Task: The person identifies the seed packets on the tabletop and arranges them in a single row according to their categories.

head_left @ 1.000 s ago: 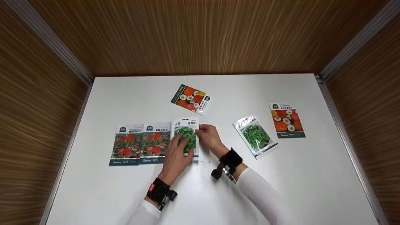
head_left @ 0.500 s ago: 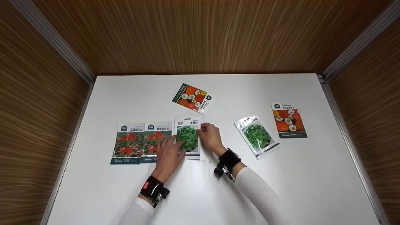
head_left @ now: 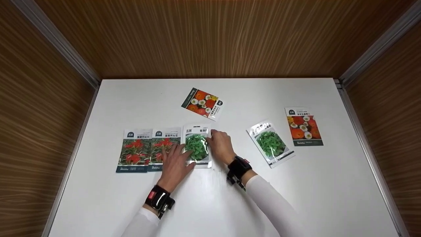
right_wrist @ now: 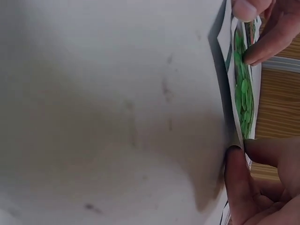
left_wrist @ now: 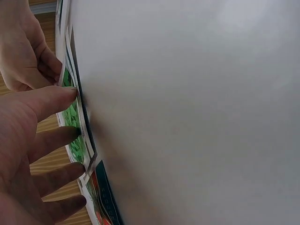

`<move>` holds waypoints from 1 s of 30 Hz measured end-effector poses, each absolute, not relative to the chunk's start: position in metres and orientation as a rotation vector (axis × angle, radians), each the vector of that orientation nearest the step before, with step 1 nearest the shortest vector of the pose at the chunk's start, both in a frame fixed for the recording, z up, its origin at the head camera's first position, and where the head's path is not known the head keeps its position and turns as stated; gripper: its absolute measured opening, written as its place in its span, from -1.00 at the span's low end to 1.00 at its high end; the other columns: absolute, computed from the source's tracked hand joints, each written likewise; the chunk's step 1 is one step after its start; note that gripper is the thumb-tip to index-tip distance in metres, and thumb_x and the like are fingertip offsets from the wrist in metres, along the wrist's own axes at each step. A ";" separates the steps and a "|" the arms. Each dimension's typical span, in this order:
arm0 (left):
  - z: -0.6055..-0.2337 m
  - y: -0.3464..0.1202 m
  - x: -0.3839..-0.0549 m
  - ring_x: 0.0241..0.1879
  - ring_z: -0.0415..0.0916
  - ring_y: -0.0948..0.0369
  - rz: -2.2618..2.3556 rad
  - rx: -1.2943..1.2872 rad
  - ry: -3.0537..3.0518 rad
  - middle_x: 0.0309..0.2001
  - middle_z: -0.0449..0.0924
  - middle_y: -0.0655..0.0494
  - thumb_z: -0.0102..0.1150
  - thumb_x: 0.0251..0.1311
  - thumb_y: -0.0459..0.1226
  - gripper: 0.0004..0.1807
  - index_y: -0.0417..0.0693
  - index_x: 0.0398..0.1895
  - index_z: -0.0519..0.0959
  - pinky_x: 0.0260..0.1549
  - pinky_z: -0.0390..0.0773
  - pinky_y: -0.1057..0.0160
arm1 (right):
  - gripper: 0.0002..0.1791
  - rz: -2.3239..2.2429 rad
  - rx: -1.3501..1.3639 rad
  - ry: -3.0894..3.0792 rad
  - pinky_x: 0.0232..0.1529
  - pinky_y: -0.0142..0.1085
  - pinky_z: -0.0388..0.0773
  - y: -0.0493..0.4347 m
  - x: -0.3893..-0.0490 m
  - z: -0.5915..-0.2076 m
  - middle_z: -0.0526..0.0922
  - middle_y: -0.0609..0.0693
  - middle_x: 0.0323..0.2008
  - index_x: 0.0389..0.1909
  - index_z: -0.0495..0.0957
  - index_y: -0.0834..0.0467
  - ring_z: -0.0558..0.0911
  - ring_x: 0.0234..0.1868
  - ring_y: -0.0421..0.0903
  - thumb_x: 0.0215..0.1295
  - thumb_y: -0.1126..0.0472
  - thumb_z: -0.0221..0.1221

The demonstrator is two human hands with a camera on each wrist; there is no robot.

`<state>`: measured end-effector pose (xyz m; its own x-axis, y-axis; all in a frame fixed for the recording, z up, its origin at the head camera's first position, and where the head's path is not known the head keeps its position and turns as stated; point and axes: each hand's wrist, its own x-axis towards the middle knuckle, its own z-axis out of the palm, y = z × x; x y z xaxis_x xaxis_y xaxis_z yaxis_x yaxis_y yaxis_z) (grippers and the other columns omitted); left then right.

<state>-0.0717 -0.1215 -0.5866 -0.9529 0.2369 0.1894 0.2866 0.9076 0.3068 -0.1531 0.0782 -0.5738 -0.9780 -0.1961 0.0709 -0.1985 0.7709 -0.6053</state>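
Observation:
A seed packet with green leaves (head_left: pixel 197 148) lies at the middle of the table, right of two red-flower seed packets (head_left: pixel 134 151) set side by side. My right hand (head_left: pixel 222 146) pinches its right edge between thumb and finger, as the right wrist view shows of the green packet (right_wrist: pixel 243 89). My left hand (head_left: pixel 174 166) has its fingers spread and fairly straight. They rest over the nearer red-flower packet and touch the left and lower part of the green packet (left_wrist: pixel 71 112). Whether another packet lies beneath the green one, I cannot tell.
Behind the hands, an orange-and-white-flower packet (head_left: pixel 202 103) lies turned sideways. To the right are a second green-leaf packet (head_left: pixel 271 143), tilted, and another orange-flower packet (head_left: pixel 303 126). Wood-grain panels (head_left: pixel 210 39) enclose the white table (head_left: pixel 312 191) at back and sides.
My left hand has slid left and slightly down off the green packet's face, uncovering more of its picture. The right hand stays at the right edge. The other packets lie as before.

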 end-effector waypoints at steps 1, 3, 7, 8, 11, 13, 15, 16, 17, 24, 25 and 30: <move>-0.586 -0.122 -0.071 0.39 0.34 -0.26 -0.501 -0.404 -2.926 0.28 0.56 -0.14 0.54 0.08 0.00 -0.53 0.03 0.04 0.76 0.32 -0.02 -0.57 | -0.80 0.998 0.341 -2.948 -0.32 0.07 0.60 0.078 -0.152 -0.574 0.66 0.08 -0.54 -0.45 0.54 0.19 0.69 -0.41 0.17 0.35 0.25 0.31; -0.586 -0.122 -0.070 0.40 0.33 -0.26 -0.502 -0.401 -2.929 0.28 0.56 -0.14 0.54 0.09 0.00 -0.54 0.03 0.03 0.77 0.32 -0.03 -0.57 | -0.79 0.981 0.357 -2.936 -0.35 0.08 0.60 0.077 -0.152 -0.575 0.64 0.08 -0.55 -0.45 0.52 0.19 0.69 -0.42 0.18 0.34 0.26 0.33; -0.586 -0.124 -0.069 0.39 0.34 -0.27 -0.504 -0.401 -2.917 0.27 0.57 -0.14 0.54 0.08 -0.01 -0.56 0.03 0.01 0.77 0.30 0.00 -0.59 | -0.73 0.951 0.379 -2.909 -0.42 0.10 0.57 0.076 -0.151 -0.576 0.58 0.08 -0.59 -0.50 0.45 0.17 0.66 -0.46 0.19 0.29 0.26 0.35; -0.586 -0.124 -0.068 0.38 0.34 -0.28 -0.506 -0.402 -2.913 0.26 0.57 -0.14 0.54 0.08 -0.01 -0.56 0.03 0.00 0.78 0.29 0.01 -0.59 | -0.73 0.941 0.379 -2.906 -0.42 0.11 0.57 0.076 -0.151 -0.577 0.57 0.08 -0.59 -0.50 0.45 0.17 0.65 -0.47 0.20 0.28 0.26 0.36; -0.587 -0.124 -0.068 0.38 0.35 -0.29 -0.512 -0.403 -2.910 0.26 0.57 -0.14 0.54 0.08 0.00 -0.56 0.03 0.00 0.78 0.29 0.00 -0.60 | -0.75 0.925 0.364 -2.904 -0.41 0.10 0.57 0.075 -0.151 -0.578 0.57 0.08 -0.57 -0.48 0.46 0.17 0.65 -0.46 0.19 0.24 0.27 0.36; -0.586 -0.125 -0.068 0.38 0.34 -0.30 -0.510 -0.399 -2.919 0.27 0.56 -0.14 0.54 0.08 0.00 -0.55 0.04 0.01 0.77 0.30 -0.01 -0.60 | -0.78 0.922 0.359 -2.902 -0.39 0.10 0.58 0.075 -0.150 -0.579 0.58 0.09 -0.55 -0.47 0.47 0.18 0.65 -0.45 0.20 0.23 0.28 0.36; -0.586 -0.125 -0.067 0.38 0.34 -0.30 -0.499 -0.389 -2.933 0.28 0.56 -0.14 0.54 0.08 0.01 -0.54 0.04 0.02 0.76 0.30 -0.01 -0.59 | -0.78 0.938 0.362 -2.901 -0.38 0.10 0.58 0.074 -0.150 -0.579 0.59 0.09 -0.54 -0.46 0.48 0.18 0.64 -0.44 0.19 0.23 0.28 0.36; -0.585 -0.125 -0.067 0.38 0.34 -0.30 -0.495 -0.385 -2.939 0.28 0.55 -0.14 0.54 0.08 0.01 -0.54 0.04 0.02 0.76 0.30 0.00 -0.59 | -0.78 0.949 0.365 -2.901 -0.38 0.09 0.57 0.074 -0.150 -0.579 0.59 0.09 -0.54 -0.46 0.49 0.18 0.64 -0.44 0.19 0.25 0.28 0.35; -0.585 -0.124 -0.067 0.38 0.34 -0.30 -0.491 -0.382 -2.944 0.28 0.55 -0.14 0.54 0.08 0.01 -0.53 0.04 0.03 0.76 0.29 0.01 -0.60 | -0.77 0.959 0.367 -2.900 -0.38 0.08 0.57 0.075 -0.150 -0.579 0.59 0.08 -0.55 -0.47 0.48 0.17 0.64 -0.45 0.17 0.27 0.26 0.35; -0.584 -0.122 -0.069 0.39 0.32 -0.29 -0.497 -0.375 -2.968 0.30 0.54 -0.13 0.53 0.08 0.00 -0.52 0.02 0.04 0.75 0.31 -0.03 -0.59 | -0.81 1.013 0.308 -2.925 -0.36 0.02 0.57 0.088 -0.152 -0.573 0.58 0.03 -0.55 -0.35 0.59 0.25 0.61 -0.45 0.09 0.35 0.18 0.27; -0.584 -0.121 -0.069 0.39 0.32 -0.29 -0.489 -0.371 -2.966 0.29 0.54 -0.13 0.54 0.07 0.00 -0.53 0.02 0.04 0.75 0.31 -0.03 -0.58 | -0.79 1.022 0.304 -2.924 -0.32 0.03 0.59 0.091 -0.152 -0.571 0.60 0.03 -0.53 -0.26 0.63 0.30 0.63 -0.42 0.09 0.35 0.18 0.27; -0.583 -0.117 -0.068 0.38 0.32 -0.30 -0.463 -0.347 -2.942 0.30 0.54 -0.14 0.52 0.08 0.00 -0.53 -0.03 0.01 0.75 0.32 -0.01 -0.58 | -0.57 1.039 0.311 -2.909 -0.11 0.02 0.64 0.113 -0.152 -0.558 0.70 0.03 -0.44 0.12 0.64 0.38 0.70 -0.29 0.07 0.34 0.19 0.23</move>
<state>-0.0679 -0.1171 -0.5833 -0.9630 0.2042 0.1758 0.2483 0.9257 0.2852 -0.1523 0.1131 -0.5578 -0.9792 -0.1755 0.1018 -0.2003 0.7558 -0.6234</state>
